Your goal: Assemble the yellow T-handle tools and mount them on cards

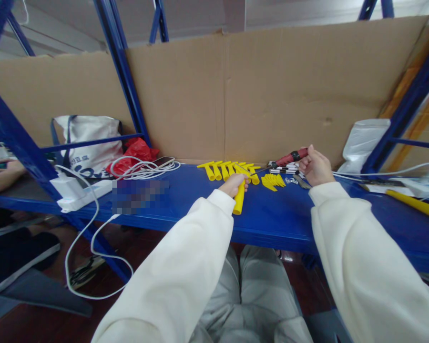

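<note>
My left hand [235,185] is closed around a yellow plastic handle [238,202], whose round tubular end points down towards me over the table edge. Fingers of my right hand [316,166] grip the rear of a screwdriver [291,157] with a red and black handle. Its thin shaft slants down and left to the part in my left hand; whether the tip touches a screw is too small to tell. Behind my left hand stands a row of similar yellow handles [218,171]. Small flat yellow pieces [272,181] and tiny silver screws [291,180] lie between my hands.
Coiled white cable [146,169], a power strip [89,195], a red plastic bag [134,155] and a cloth bag [89,143] occupy the left. A white pouch [364,143] and a long yellow piece [416,206] are right. Cardboard [271,90] walls the back; another person's hand [14,169] shows far left.
</note>
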The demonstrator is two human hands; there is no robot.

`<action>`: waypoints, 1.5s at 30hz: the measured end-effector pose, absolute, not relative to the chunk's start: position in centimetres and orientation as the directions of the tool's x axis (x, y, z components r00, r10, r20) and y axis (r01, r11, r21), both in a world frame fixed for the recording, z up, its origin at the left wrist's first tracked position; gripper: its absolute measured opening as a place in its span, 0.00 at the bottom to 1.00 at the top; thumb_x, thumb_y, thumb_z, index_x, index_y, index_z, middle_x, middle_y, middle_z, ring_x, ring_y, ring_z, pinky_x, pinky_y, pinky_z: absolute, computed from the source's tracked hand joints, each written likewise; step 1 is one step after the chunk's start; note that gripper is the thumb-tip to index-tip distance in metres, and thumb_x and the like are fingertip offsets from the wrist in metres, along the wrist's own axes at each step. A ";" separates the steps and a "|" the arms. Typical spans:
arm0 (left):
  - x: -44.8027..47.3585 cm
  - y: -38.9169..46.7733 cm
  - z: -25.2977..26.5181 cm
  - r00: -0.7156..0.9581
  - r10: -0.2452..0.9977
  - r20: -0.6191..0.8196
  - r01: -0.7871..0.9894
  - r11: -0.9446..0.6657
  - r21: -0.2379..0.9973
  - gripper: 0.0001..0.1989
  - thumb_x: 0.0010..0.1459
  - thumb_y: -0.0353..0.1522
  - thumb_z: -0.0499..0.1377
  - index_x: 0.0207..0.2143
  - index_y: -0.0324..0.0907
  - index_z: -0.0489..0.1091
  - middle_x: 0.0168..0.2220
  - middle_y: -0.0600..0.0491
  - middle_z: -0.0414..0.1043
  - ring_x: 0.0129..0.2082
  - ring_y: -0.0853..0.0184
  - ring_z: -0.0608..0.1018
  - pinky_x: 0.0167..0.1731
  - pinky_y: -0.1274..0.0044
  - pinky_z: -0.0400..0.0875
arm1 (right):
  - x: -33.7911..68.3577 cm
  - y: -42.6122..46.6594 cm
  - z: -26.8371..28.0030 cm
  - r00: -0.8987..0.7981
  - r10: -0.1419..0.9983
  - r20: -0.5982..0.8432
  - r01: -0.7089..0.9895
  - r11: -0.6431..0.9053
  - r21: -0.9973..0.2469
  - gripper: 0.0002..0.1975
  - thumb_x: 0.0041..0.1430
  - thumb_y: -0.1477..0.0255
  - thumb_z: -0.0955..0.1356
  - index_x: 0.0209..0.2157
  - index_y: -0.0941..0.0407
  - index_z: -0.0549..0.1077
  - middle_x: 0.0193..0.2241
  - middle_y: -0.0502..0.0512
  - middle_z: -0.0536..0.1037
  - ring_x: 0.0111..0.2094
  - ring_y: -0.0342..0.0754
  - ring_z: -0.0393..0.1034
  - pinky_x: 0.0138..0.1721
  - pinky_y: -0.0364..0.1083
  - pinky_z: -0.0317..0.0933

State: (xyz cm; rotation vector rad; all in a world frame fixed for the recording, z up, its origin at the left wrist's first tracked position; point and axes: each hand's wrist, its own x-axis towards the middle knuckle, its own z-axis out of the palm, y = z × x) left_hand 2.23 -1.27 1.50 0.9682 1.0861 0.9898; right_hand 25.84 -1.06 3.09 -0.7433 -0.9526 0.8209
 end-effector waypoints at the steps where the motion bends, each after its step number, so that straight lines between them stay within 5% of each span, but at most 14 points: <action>1: 2.2 -1.2 1.5 0.170 0.956 -0.239 -0.150 0.265 0.953 0.12 0.60 0.19 0.51 0.28 0.42 0.61 0.16 0.60 0.56 0.14 0.74 0.59 0.16 0.83 0.53 | 25.8 -1.1 3.2 0.339 0.855 0.391 -0.265 0.486 -0.833 0.18 0.56 0.57 0.76 0.28 0.54 0.68 0.13 0.42 0.61 0.14 0.38 0.55 0.14 0.37 0.52; 5: 2.2 -1.1 1.4 0.168 0.957 -0.238 -0.143 0.262 0.954 0.13 0.61 0.19 0.50 0.27 0.42 0.61 0.15 0.60 0.56 0.14 0.74 0.59 0.17 0.83 0.53 | 25.7 -0.9 3.1 0.348 0.849 0.397 -0.276 0.497 -0.823 0.18 0.57 0.61 0.76 0.27 0.54 0.65 0.19 0.44 0.70 0.16 0.38 0.60 0.16 0.38 0.59; 19: 2.1 -1.1 1.4 0.166 0.957 -0.237 -0.168 0.264 0.950 0.13 0.60 0.19 0.51 0.27 0.42 0.61 0.16 0.60 0.56 0.14 0.74 0.59 0.16 0.83 0.53 | 26.1 -0.5 2.6 0.387 0.841 0.379 -0.261 0.494 -0.829 0.24 0.49 0.56 0.78 0.25 0.52 0.62 0.11 0.39 0.56 0.12 0.39 0.51 0.11 0.39 0.47; 26: 2.1 -1.1 1.3 0.161 0.959 -0.234 -0.163 0.260 0.952 0.13 0.61 0.19 0.51 0.27 0.42 0.60 0.16 0.61 0.57 0.13 0.75 0.58 0.16 0.83 0.53 | 25.6 -1.1 3.1 0.377 0.848 0.374 -0.277 0.488 -0.828 0.20 0.55 0.61 0.76 0.26 0.53 0.63 0.15 0.44 0.66 0.14 0.37 0.57 0.13 0.37 0.52; 40: 2.1 -1.1 1.3 0.176 0.955 -0.239 -0.162 0.267 0.950 0.12 0.63 0.20 0.50 0.28 0.43 0.60 0.15 0.61 0.56 0.13 0.74 0.58 0.15 0.83 0.53 | 26.3 -0.2 2.3 0.371 0.844 0.388 -0.267 0.497 -0.825 0.26 0.49 0.55 0.79 0.25 0.52 0.61 0.12 0.39 0.54 0.12 0.38 0.50 0.11 0.39 0.46; 45: 2.1 -0.9 1.2 0.175 0.954 -0.242 -0.190 0.274 0.943 0.12 0.61 0.19 0.53 0.28 0.43 0.60 0.16 0.61 0.57 0.13 0.75 0.58 0.16 0.83 0.53 | 26.0 -0.9 2.8 0.333 0.861 0.384 -0.284 0.480 -0.830 0.21 0.54 0.62 0.77 0.25 0.53 0.63 0.15 0.43 0.64 0.14 0.37 0.56 0.13 0.38 0.51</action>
